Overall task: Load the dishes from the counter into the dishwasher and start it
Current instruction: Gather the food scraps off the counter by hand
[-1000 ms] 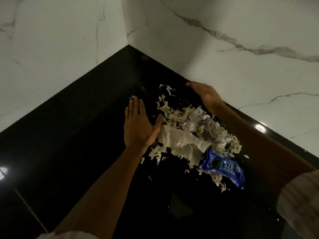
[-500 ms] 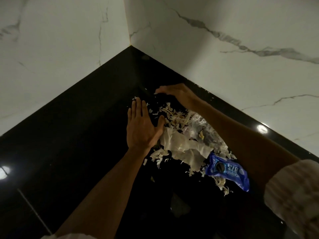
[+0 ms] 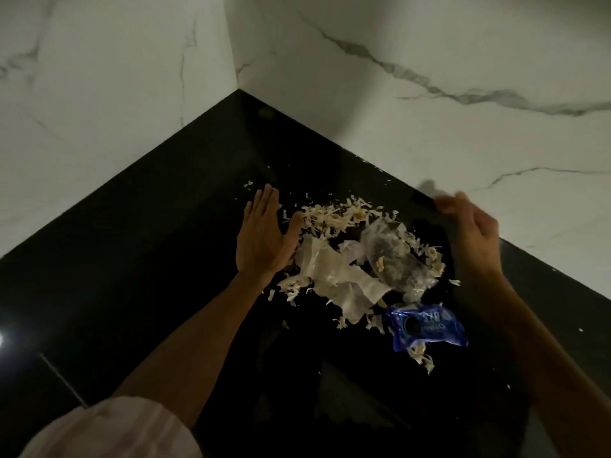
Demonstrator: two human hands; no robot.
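right hand point(image 3: 471, 233) back, fingers blurred

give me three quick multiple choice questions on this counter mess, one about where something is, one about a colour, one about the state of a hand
1. Where does the snack wrapper lie in the pile of scraps?
A. at its near edge, closest to the person
B. at the far corner by the walls
C. under the left hand

2. What colour is the wrapper?
A. red
B. blue
C. green

3. How is the left hand set?
A. curled in a fist above the counter
B. pinching the torn paper
C. flat on the black counter, fingers straight, beside the pile

Answers:
1. A, it lies on the person's side of the scraps and paper.
2. B, it is blue with white lettering.
3. C, the palm is down with fingers extended, its thumb at the pile's edge; the right hand is on the other side.
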